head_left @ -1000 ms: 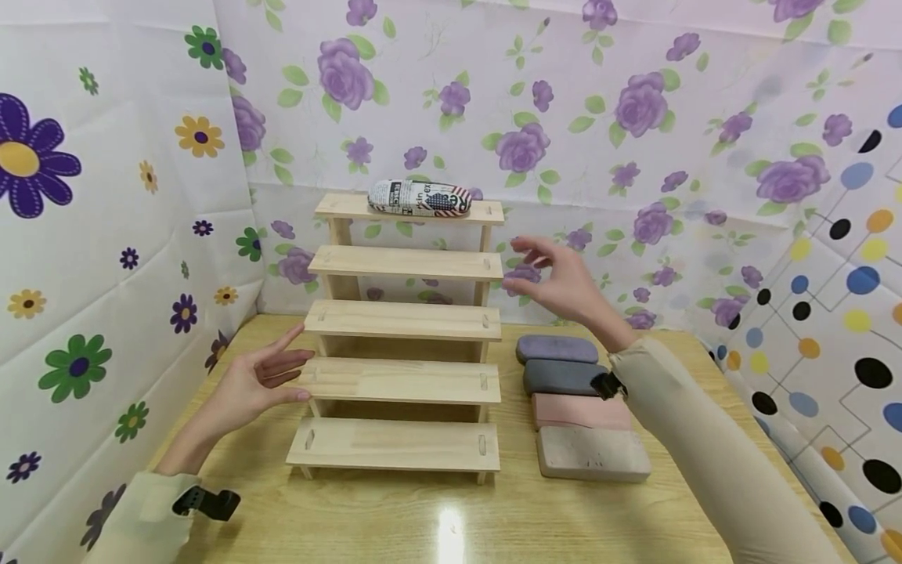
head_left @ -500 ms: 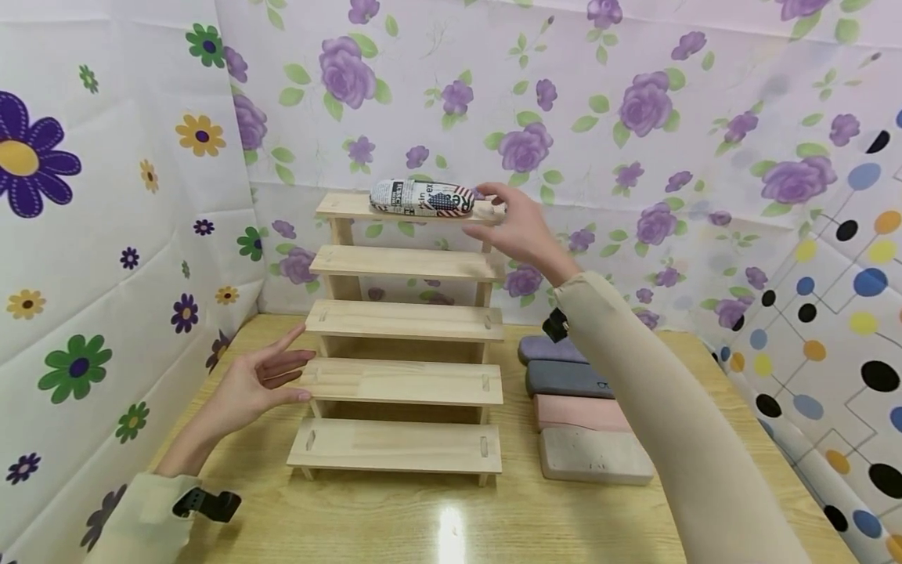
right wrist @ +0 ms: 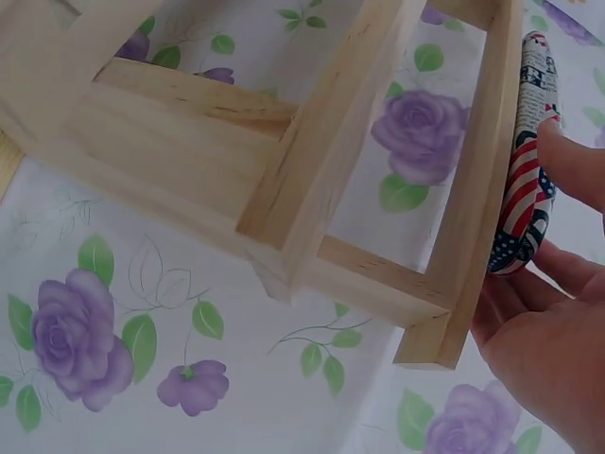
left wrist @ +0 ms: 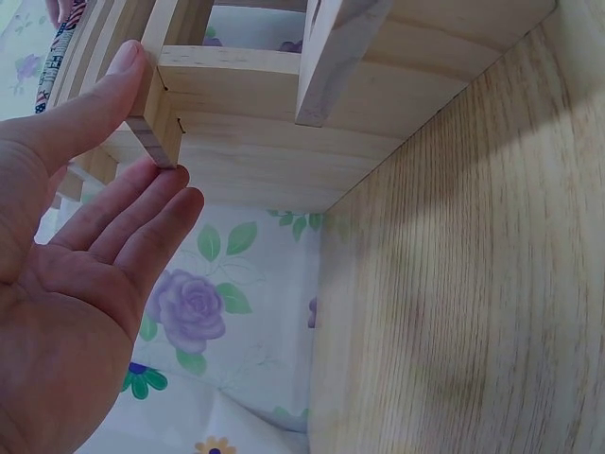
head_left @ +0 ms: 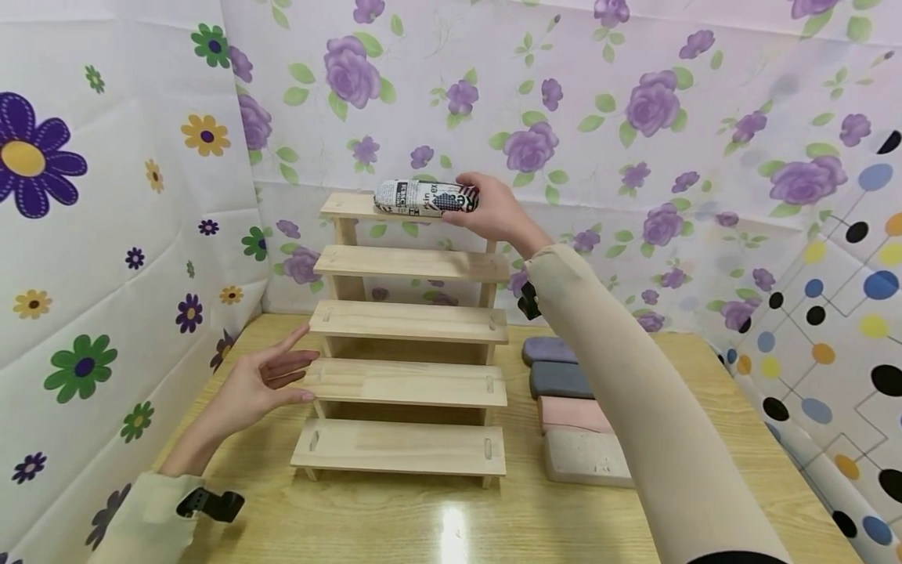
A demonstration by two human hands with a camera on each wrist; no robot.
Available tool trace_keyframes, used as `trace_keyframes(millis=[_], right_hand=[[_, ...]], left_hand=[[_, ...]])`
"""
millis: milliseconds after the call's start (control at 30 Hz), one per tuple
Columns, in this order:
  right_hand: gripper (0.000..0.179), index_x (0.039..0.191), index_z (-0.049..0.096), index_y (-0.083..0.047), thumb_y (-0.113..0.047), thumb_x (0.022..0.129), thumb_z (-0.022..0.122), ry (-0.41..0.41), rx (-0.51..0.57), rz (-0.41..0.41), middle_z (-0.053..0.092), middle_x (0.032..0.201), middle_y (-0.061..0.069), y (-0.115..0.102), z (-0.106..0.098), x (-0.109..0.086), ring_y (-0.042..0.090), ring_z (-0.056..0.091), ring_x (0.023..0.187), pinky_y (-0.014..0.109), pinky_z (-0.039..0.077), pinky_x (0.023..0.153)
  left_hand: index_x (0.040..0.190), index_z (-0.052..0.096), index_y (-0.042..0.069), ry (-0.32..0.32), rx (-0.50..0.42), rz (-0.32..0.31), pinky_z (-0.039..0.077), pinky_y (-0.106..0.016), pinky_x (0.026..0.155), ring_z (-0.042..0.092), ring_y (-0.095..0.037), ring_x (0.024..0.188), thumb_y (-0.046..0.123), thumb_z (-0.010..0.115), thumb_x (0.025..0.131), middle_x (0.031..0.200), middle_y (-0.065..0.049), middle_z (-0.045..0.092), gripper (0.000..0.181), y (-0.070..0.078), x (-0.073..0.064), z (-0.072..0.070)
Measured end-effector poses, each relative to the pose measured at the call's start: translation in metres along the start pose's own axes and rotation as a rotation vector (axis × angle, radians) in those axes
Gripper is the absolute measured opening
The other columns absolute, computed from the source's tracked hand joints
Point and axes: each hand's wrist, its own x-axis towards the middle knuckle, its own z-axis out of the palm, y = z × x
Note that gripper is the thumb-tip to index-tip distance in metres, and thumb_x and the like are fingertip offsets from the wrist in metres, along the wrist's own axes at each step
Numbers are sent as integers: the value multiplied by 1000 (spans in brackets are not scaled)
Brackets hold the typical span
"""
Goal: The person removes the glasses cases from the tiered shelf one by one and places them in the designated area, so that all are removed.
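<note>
In the head view, a glasses case (head_left: pixel 421 197) with a newspaper and American flag print lies on the top board of a stepped wooden shelf (head_left: pixel 409 321). My right hand (head_left: pixel 493 205) grips its right end. The right wrist view has the thumb on one side of the case (right wrist: pixel 526 194) and the fingers of my right hand (right wrist: pixel 553 307) around its end. Low at the shelf's left side is my left hand (head_left: pixel 247 388). Seen from the left wrist, the left hand (left wrist: pixel 90 255) touches a board's end with thumb and nearly straight fingertips.
Right of the shelf lie a purple case (head_left: pixel 546 350), a dark grey case (head_left: pixel 560 380), a pink case (head_left: pixel 572 415) and a beige case (head_left: pixel 586 457) in a column on the wooden table (head_left: pixel 366 521). My right forearm partly covers them. Patterned cloth (head_left: pixel 599 47) surrounds the table.
My right hand has moved left and up from beside the shelf to the top board and taken hold of the printed glasses case. The left hand has kept its place.
</note>
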Motion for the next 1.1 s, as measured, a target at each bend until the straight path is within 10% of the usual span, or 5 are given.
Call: trace_keyframes(millis=[767,1100], right_hand=[[73,156,48,-2,-18,94,84,-82,257,94,60,136,14,7,-10,3,24,57,116,31,53,99],[66,149,57,-1,-10,91,85,8,391,98,63,133,13,9,-1,-3,23,60,115,28,55,97]], left_hand=[[167,34,14,11,6,-9,55,-35,102,62,-15,129,-6,87,83,142,-30,60,102,2,1,1],[167,33,14,9,20,-14,55,-39,102,63,-17,129,-6,87,83,142,-29,60,102,3,0,2]])
